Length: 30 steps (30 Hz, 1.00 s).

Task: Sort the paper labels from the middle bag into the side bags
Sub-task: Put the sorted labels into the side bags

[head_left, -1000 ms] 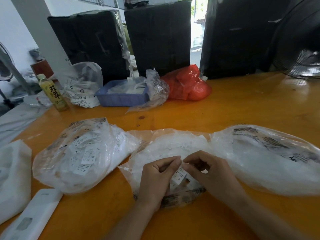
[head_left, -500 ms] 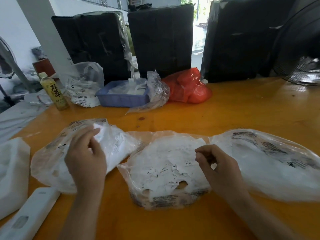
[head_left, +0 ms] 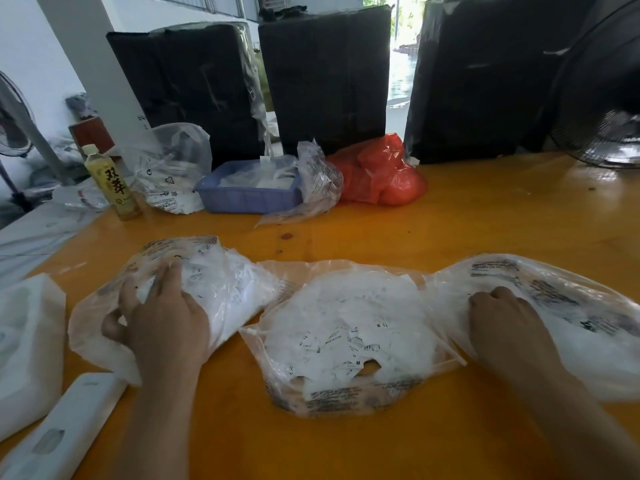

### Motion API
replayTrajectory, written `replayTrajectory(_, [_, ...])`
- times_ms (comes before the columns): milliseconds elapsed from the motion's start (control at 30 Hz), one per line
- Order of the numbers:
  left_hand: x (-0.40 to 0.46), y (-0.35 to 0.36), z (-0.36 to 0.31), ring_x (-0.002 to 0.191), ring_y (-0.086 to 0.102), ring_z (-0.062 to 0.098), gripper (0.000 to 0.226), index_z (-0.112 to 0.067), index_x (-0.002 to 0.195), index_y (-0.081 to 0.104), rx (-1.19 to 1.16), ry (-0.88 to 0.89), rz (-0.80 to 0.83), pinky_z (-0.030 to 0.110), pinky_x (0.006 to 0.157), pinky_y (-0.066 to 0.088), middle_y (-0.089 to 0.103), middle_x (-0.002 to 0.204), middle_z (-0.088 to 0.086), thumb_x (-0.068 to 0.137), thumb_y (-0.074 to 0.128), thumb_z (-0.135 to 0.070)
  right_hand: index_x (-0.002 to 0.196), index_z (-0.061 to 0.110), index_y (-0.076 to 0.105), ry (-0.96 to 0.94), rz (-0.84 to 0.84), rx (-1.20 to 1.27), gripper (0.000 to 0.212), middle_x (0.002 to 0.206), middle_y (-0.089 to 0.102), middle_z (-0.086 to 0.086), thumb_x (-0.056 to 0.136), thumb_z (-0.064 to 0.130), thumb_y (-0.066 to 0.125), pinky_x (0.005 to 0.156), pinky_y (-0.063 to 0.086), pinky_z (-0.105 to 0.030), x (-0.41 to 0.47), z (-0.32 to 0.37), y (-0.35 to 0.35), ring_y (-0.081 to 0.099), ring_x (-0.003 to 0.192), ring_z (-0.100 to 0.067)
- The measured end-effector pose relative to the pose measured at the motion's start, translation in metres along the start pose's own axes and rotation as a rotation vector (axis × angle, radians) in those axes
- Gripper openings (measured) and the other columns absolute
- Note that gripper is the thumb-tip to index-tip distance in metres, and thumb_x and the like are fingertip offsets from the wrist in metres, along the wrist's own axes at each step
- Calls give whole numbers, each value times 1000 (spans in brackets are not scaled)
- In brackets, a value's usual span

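Three clear plastic bags lie in a row on the orange table (head_left: 467, 216). The middle bag (head_left: 346, 401) is full of small white paper labels (head_left: 346, 341) with printed size letters. My left hand (head_left: 162, 323) rests with spread fingers at the mouth of the left bag (head_left: 239, 289), which holds white labels. My right hand (head_left: 502, 323) sits with curled fingers at the mouth of the right bag (head_left: 581, 327). Its fingertips are tucked under, so any label in them is hidden.
A blue tray (head_left: 246, 200), a red plastic bag (head_left: 381, 174), another clear bag (head_left: 173, 168) and a drink bottle (head_left: 110, 181) stand at the back. Black wrapped boxes (head_left: 325, 81) and a fan (head_left: 606, 98) lie behind. White foam (head_left: 24, 348) and a white flat device (head_left: 65, 427) are near left.
Both hands left the middle bag, where they pinched a label together. My left hand went to the left bag and spread out; my right hand moved over to the right bag.
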State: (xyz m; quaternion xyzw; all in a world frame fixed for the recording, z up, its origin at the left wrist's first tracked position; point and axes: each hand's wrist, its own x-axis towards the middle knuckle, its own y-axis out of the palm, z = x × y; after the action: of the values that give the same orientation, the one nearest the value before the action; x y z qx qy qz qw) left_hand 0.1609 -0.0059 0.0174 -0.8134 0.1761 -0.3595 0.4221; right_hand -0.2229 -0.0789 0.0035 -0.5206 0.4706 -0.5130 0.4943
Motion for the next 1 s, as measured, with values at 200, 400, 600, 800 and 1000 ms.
replayTrajectory(200, [-34,3,-36,122,58,36,33,-8,115,75,-420,412,-341,54,100,36,76,108,11,97,47,-9,113,14,67,38,-92,48,32,108,66,-5,92,-2,48,76,54,-36,3,-2,2,61,99,-24])
replayTrajectory(400, [-96,29,-77,98,68,0,29,-21,113,75,-804,562,284,22,86,56,72,103,-18,102,49,-13,125,9,65,56,-315,361,31,122,65,-16,96,3,58,87,52,-45,2,1,-4,60,110,-34])
replayTrajectory(600, [-109,42,-84,94,73,7,21,-37,119,70,-986,312,777,25,83,59,76,107,-19,104,55,-38,113,24,66,-175,-461,881,21,95,64,15,96,12,66,73,50,-11,-13,23,-3,62,88,0])
replayTrajectory(800, [-102,41,-83,112,73,9,58,-39,133,66,-1104,267,1010,28,96,59,78,121,-13,85,68,-72,106,32,65,-457,-142,1249,27,94,67,15,90,13,73,77,58,-23,-36,59,9,69,90,-12])
replayTrajectory(1000, [-101,35,-80,101,76,9,22,-37,107,82,-1135,214,919,22,90,60,81,104,-7,89,76,-47,108,38,61,-443,-98,1163,26,96,64,19,96,17,68,77,55,-20,-40,69,14,66,92,-7])
